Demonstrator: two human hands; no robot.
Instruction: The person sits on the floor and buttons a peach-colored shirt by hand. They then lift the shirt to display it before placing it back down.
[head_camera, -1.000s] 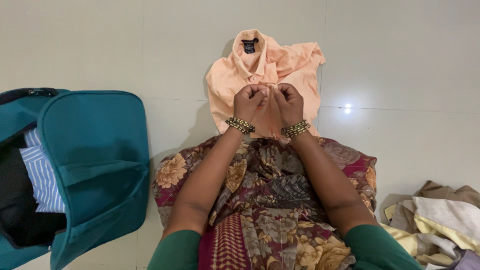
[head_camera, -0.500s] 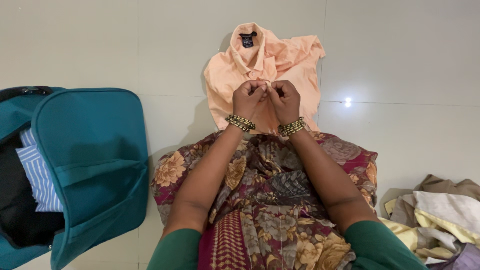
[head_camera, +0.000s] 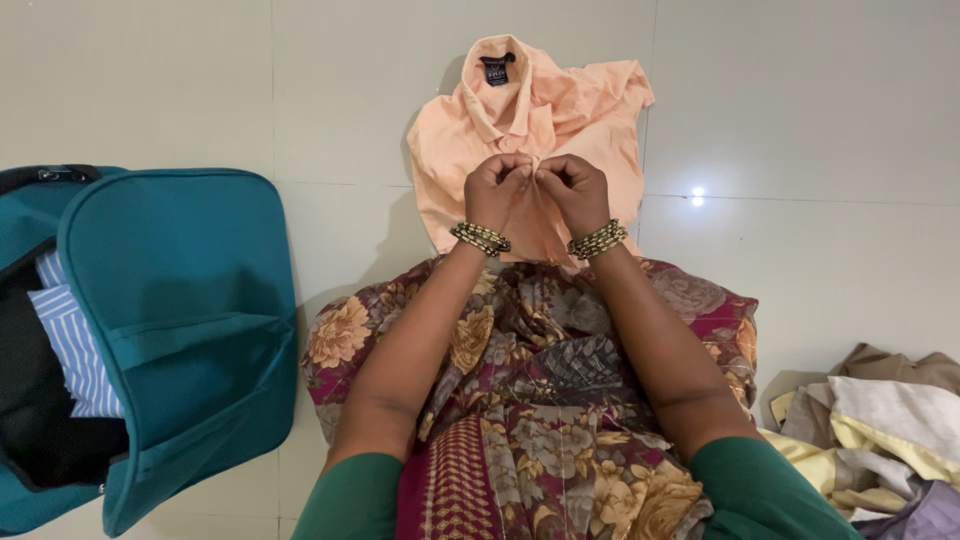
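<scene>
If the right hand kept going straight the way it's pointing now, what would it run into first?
The right hand points away from the body, up the front of the peach shirt that it already pinches. Going on, it would likely meet the shirt's collar first, then bare floor tile; depth is unclear.

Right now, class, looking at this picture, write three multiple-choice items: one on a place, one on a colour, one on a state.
1. Where does the open bag lie?
A. to the person's left
B. beyond the shirt
C. on the lap

2. What colour is the shirt on the floor?
A. white
B. peach
C. black

3. How are the hands placed?
A. flat on the floor
B. inside the bag
C. pinching the shirt front

Answers: 1 A, the teal bag lies at the left edge. 2 B, its cloth is peach. 3 C, the left hand and right hand meet at the shirt's front, fingers curled on the fabric.
</scene>
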